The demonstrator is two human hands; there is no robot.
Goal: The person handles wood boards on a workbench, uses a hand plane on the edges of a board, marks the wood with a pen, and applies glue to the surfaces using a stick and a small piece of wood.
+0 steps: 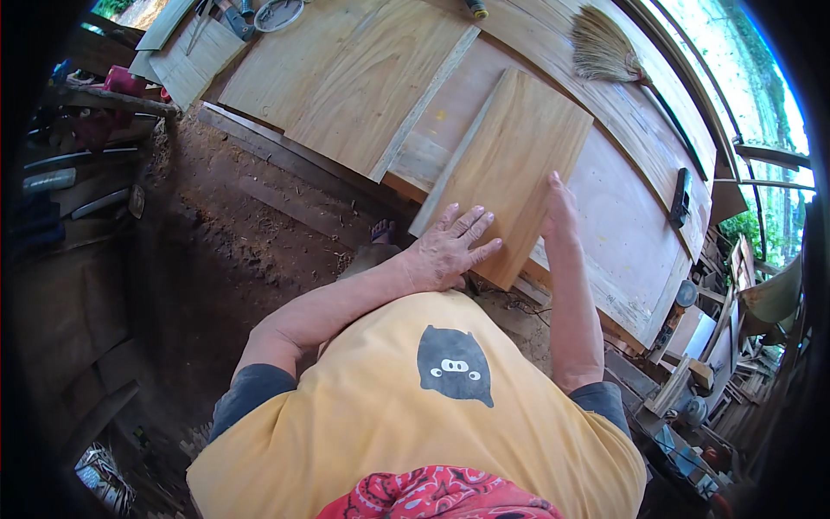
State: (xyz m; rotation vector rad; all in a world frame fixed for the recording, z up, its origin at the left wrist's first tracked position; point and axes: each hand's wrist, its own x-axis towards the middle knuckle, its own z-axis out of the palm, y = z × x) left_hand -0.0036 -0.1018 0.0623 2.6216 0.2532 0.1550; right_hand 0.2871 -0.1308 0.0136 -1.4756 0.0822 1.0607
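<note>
A rectangular wooden board (519, 156) lies at a slant on the pale work table (622, 216) in front of me, its near end reaching over the table's edge. My left hand (450, 249) rests on the board's near left corner, fingers spread, palm down. At the board's right edge is my right hand (560, 208), turned sideways with its fingers stretched along that edge; part of it is hidden from view. Left of the board, a wide wood panel (354, 78) covers much of the table, and a pale strip runs down its right side.
A straw hand broom (605, 48) lies at the far right, near a black hand tool (681, 197). At the far left are a hammer-like tool (233, 19) and a round dish (278, 13). Scrap wood (683, 381) clutters the right side. Bare earth (251, 208) shows at left.
</note>
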